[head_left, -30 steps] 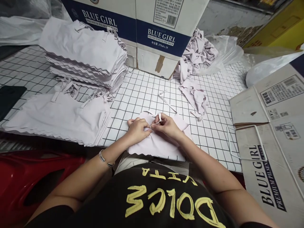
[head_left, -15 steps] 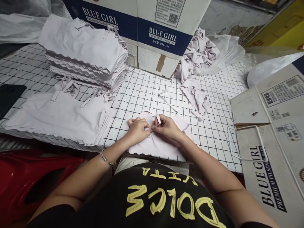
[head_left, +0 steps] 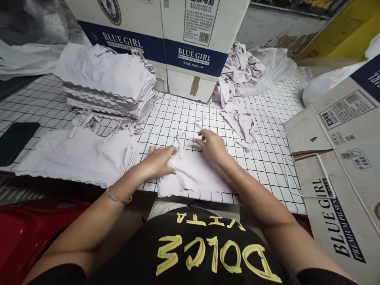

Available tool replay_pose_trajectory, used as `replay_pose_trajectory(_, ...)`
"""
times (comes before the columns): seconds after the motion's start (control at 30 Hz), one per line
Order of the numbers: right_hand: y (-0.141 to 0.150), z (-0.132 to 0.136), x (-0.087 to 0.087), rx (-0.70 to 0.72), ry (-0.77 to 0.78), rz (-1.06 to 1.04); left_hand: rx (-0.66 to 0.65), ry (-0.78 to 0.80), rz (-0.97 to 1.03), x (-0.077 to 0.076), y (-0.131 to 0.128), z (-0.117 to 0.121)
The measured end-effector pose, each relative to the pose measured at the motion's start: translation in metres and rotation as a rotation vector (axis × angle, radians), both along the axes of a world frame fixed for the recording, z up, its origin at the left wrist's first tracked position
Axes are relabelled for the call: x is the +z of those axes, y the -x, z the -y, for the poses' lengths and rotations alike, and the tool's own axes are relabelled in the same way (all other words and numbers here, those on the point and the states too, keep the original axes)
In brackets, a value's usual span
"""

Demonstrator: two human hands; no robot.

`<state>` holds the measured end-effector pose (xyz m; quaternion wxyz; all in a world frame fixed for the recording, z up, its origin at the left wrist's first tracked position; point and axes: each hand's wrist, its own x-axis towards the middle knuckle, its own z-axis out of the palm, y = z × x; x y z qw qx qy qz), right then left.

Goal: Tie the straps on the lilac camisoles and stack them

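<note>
A pale pink camisole-like garment point(head_left: 190, 174) with a wavy hem lies spread on the table in front of me. My left hand point(head_left: 162, 160) rests on its left edge, thumb and fingers apart. Near the left hand's fingertips, a thin strap point(head_left: 179, 142) stands out from the garment's upper edge. Over the garment's upper right part is my right hand point(head_left: 213, 145), its thumb and fingers apart. Just beyond those fingers lies a narrow strap point(head_left: 198, 122); whether they touch it I cannot tell.
Stacked matching garments point(head_left: 103, 75) and a lower pile point(head_left: 74, 156) lie left, beside a dark phone-like object point(head_left: 18, 142). A beer carton point(head_left: 190, 83) stands behind; another carton point(head_left: 323, 158) is right. Crumpled pink fabric point(head_left: 240, 71) and a loose piece point(head_left: 242, 122) lie back right.
My hands were together, pinching at the garment's strap; now they are apart, the left moved left and the right moved up and away. The garment now lies flatter, and the view has shifted slightly.
</note>
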<state>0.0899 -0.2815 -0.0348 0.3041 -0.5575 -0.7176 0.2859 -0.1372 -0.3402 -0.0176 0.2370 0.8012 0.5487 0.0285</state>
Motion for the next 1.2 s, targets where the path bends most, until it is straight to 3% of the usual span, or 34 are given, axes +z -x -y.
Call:
replay_pose_trajectory(0.07, -0.030, 0.030, -0.005, 0.061, -0.143, 0.132, -0.032, -0.170, 0.000, -0.004, 0.010, 0.018)
replay_pose_trajectory(0.1, -0.047, 0.049, -0.008, 0.134, -0.142, 0.186, -0.095, -0.205, 0.004, -0.010, 0.016, 0.029)
replay_pose_trajectory(0.2, -0.092, 0.100, -0.019, 0.235, -0.065, 0.289, -0.334, -0.123, 0.008, -0.027, 0.036, 0.058)
replay_pose_trajectory(0.27, -0.109, 0.109, -0.022, 0.129, -0.041, 0.212, -0.378, -0.096, -0.003, -0.032, 0.038, 0.063)
replay_pose_trajectory(0.33, -0.113, 0.090, -0.021, -0.082, -0.074, 0.087, -0.409, -0.114, 0.020, -0.027, 0.020, 0.057)
replay_pose_trajectory(0.4, -0.109, 0.049, -0.017, -0.260, -0.045, 0.014, -0.529, -0.126, 0.096, -0.018, -0.019, 0.048)
replay_pose_trajectory(0.47, -0.102, 0.004, -0.011, -0.252, 0.183, 0.005, -0.687, -0.130, 0.197, -0.013, -0.067, 0.040)
replay_pose_trajectory(0.53, -0.097, -0.030, -0.005, -0.126, 0.433, 0.026, -0.779, -0.141, 0.286, -0.013, -0.107, 0.031)
replay_pose_trajectory(0.57, -0.095, -0.039, -0.004, -0.064, 0.503, 0.040, -0.751, -0.152, 0.316, -0.015, -0.121, 0.025)
replay_pose_trajectory(0.63, -0.094, -0.039, -0.006, -0.040, 0.438, 0.063, -0.564, -0.189, 0.334, -0.019, -0.135, 0.003)
replay_pose_trajectory(0.7, -0.093, -0.020, -0.013, -0.093, 0.178, 0.102, -0.307, -0.253, 0.323, -0.020, -0.135, -0.031)
replay_pose_trajectory(0.77, -0.091, 0.007, -0.022, -0.067, -0.078, 0.167, -0.198, -0.342, 0.286, -0.020, -0.129, -0.075)
replay_pose_trajectory(0.87, -0.086, 0.038, -0.032, 0.061, -0.229, 0.297, -0.372, -0.328, 0.123, -0.015, -0.127, -0.138)
replay_pose_trajectory(0.93, -0.084, 0.046, -0.034, 0.075, -0.248, 0.356, -0.507, -0.186, -0.047, -0.007, -0.132, -0.171)
replay_pose_trajectory(1.0, -0.083, 0.046, -0.035, 0.076, -0.240, 0.375, -0.530, -0.056, -0.182, 0.003, -0.136, -0.193)
replay_pose_trajectory(1.1, -0.085, 0.042, -0.035, 0.074, -0.231, 0.377, -0.498, 0.031, -0.272, 0.015, -0.133, -0.209)
replay_pose_trajectory(1.2, -0.086, 0.041, -0.037, 0.064, -0.232, 0.372, -0.554, 0.044, -0.315, 0.016, -0.122, -0.206)
